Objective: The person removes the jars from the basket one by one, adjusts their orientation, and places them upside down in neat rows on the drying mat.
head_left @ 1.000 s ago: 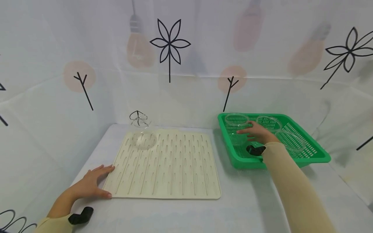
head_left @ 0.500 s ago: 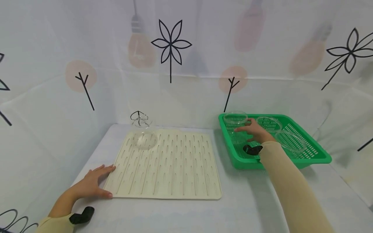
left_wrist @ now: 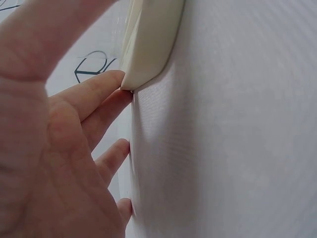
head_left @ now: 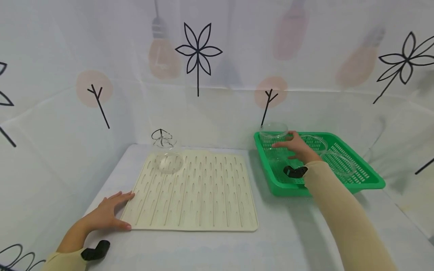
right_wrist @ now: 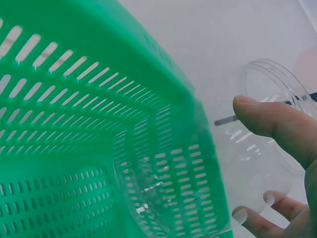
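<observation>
My right hand (head_left: 296, 148) grips a clear, wide-mouthed jar (head_left: 274, 141) at the back left of the green basket (head_left: 285, 191). The thumb and fingers lie on opposite sides of the jar's clear wall (right_wrist: 250, 144) in the right wrist view; its rim rises above the basket's edge. My left hand (head_left: 103, 213) rests at the left edge of a cream ridged drying mat (head_left: 196, 195), thumb near the front corner. In the left wrist view, its outstretched fingers (left_wrist: 101, 89) touch the mat's edge and the cloth. Another clear jar (head_left: 169, 162) stands at the mat's back left.
Further clear jars (head_left: 338, 163) with round rims sit in the right part of the basket. A white cloth (head_left: 271, 233) covers the table. Behind hangs a white printed curtain (head_left: 217, 116). Each wrist carries a black camera mount (head_left: 95, 251).
My right hand has raised the jar a little and shifted slightly left, so the rim now stands higher above the basket. My left hand stays in place on the mat.
</observation>
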Demonstrator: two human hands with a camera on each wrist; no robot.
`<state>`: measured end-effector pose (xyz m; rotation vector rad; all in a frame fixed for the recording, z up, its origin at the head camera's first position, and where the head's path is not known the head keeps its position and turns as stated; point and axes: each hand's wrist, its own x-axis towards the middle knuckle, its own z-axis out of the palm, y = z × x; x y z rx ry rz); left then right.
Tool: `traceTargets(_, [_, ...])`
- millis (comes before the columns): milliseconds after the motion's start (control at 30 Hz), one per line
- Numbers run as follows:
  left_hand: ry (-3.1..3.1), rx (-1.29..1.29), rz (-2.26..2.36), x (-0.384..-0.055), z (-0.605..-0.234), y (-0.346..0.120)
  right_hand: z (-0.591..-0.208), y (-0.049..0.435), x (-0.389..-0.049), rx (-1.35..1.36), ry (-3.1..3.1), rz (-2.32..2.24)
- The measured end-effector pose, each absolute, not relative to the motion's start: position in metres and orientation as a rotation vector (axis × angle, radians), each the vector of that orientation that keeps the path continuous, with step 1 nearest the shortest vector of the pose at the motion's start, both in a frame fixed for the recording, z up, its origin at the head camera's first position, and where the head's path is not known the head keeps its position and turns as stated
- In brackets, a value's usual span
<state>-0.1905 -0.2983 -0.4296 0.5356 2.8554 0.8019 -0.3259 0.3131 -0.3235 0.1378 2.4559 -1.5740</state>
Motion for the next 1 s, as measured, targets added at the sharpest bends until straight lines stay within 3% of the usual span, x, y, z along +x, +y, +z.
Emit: traceTargets(1000, [2.836, 0.524, 0.833, -0.195, -0.432, -0.301, -0.29, 0.285, -0.299, -0.042, 2.869, -1.339])
